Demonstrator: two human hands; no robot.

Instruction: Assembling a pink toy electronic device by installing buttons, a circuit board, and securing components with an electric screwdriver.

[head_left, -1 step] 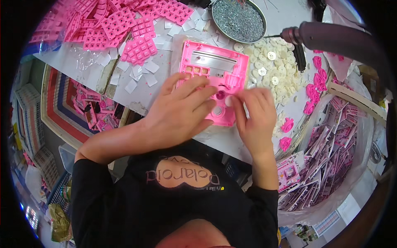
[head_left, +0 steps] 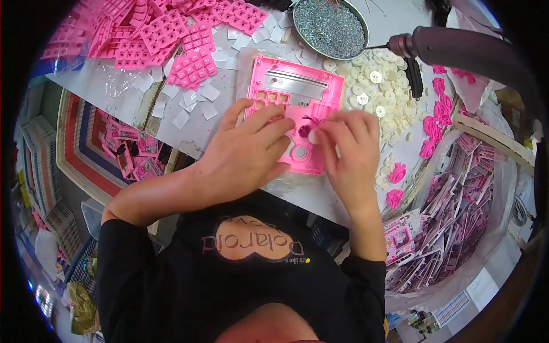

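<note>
A pink plastic casing [head_left: 336,86] lies inner side up in front of me, with a metal strip [head_left: 294,84] set across its far part. Across its left side rests my left hand [head_left: 243,143], fingers apart and touching the casing, their tips partly hidden. My right hand [head_left: 351,154] pinches a small white disc [head_left: 313,137] between thumb and fingers over the casing's right part. Beside the disc sits a dark magenta round piece [head_left: 305,131] with a dark wire near it. A round ring-shaped opening [head_left: 301,152] shows at the near end.
White discs [head_left: 372,86] are heaped right of the casing, by a round tin of screws [head_left: 329,28]. A power screwdriver [head_left: 452,48] juts in from the right. Pink keypads [head_left: 166,34] pile at far left. Pink rosette-shaped parts [head_left: 394,199] line the right edge, beside a bag of printed panels [head_left: 446,228].
My right hand has shifted slightly left and its fingers have drawn in, carrying the white disc closer to the magenta piece. My left fingers have pulled back a little to the left.
</note>
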